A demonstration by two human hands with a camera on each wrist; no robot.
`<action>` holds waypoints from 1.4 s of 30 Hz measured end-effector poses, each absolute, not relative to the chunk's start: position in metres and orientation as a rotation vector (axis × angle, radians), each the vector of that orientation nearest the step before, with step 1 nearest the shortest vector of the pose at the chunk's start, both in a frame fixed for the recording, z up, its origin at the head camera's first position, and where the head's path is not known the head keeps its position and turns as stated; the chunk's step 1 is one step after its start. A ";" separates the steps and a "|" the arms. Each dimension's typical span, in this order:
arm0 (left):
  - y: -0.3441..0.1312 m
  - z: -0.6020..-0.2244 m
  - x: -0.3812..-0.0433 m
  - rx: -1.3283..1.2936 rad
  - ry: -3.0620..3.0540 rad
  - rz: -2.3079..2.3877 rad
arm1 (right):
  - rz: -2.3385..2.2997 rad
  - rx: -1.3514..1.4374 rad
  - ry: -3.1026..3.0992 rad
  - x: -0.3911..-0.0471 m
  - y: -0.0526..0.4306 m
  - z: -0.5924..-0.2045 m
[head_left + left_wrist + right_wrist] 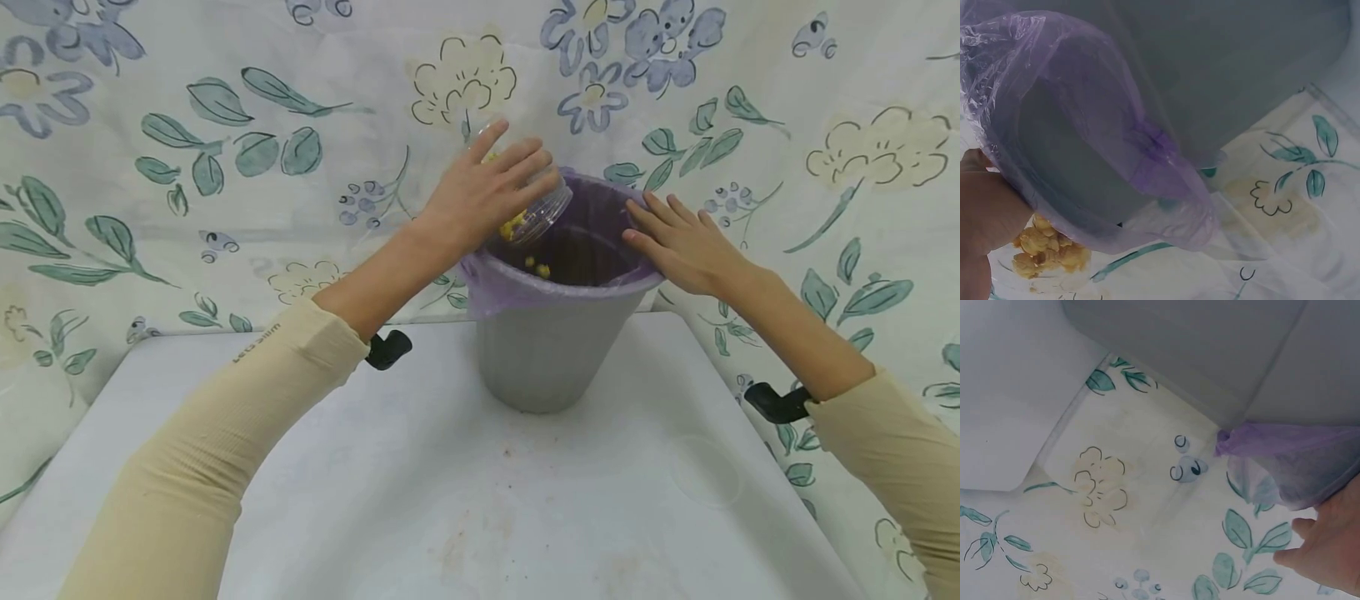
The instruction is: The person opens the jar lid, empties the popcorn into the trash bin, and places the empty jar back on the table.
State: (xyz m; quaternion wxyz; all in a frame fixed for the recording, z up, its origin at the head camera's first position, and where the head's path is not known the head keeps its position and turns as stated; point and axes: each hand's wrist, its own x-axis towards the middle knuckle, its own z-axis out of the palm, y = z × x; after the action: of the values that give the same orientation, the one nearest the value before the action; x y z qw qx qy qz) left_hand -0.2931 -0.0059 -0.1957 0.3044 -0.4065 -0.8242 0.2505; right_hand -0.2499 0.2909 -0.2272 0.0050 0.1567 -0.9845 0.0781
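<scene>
My left hand grips a clear plastic jar, tipped with its mouth down over a grey bin. Yellow pieces that look like popcorn are in the jar, and a few show below its mouth, inside the bin. A purple plastic liner covers the bin's rim and inside. On the right side of the rim rests my right hand, its fingers extended over the liner. The bin's bottom inside is hidden.
The bin stands upright near the back edge of a white table. A faint clear disc, perhaps a lid, lies at the right. Crumbs and stains mark the front. Floral cloth hangs behind.
</scene>
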 end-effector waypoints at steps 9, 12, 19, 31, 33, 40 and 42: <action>-0.001 -0.197 -0.287 -1.037 -2.057 0.986 | 0.233 0.488 -3.083 -0.250 0.291 -0.227; -0.001 -0.197 -0.286 -1.020 -2.047 1.031 | 0.229 0.492 -3.084 -0.250 0.291 -0.227; -0.001 -0.198 -0.285 -1.011 -2.004 1.065 | 0.219 0.499 -3.081 -0.250 0.291 -0.226; -0.002 -0.199 -0.285 -1.011 -1.965 1.025 | 0.238 0.490 -3.086 -0.251 0.291 -0.227; -0.003 -0.198 -0.284 -1.016 -1.983 0.979 | 0.239 0.491 -3.081 -0.251 0.291 -0.227; -0.017 -0.191 -0.286 -1.005 -2.163 0.555 | 0.261 0.489 -3.068 -0.249 0.291 -0.227; -0.024 -0.188 -0.287 -0.992 -2.239 0.391 | 0.266 0.493 -3.066 -0.249 0.291 -0.227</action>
State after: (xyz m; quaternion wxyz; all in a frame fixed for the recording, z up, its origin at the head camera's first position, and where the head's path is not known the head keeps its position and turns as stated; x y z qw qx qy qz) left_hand -0.2867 -0.0240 -0.1876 0.3247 -0.3782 -0.8540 0.1490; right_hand -0.2492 0.2907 -0.2274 0.0124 0.1580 -0.9837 0.0853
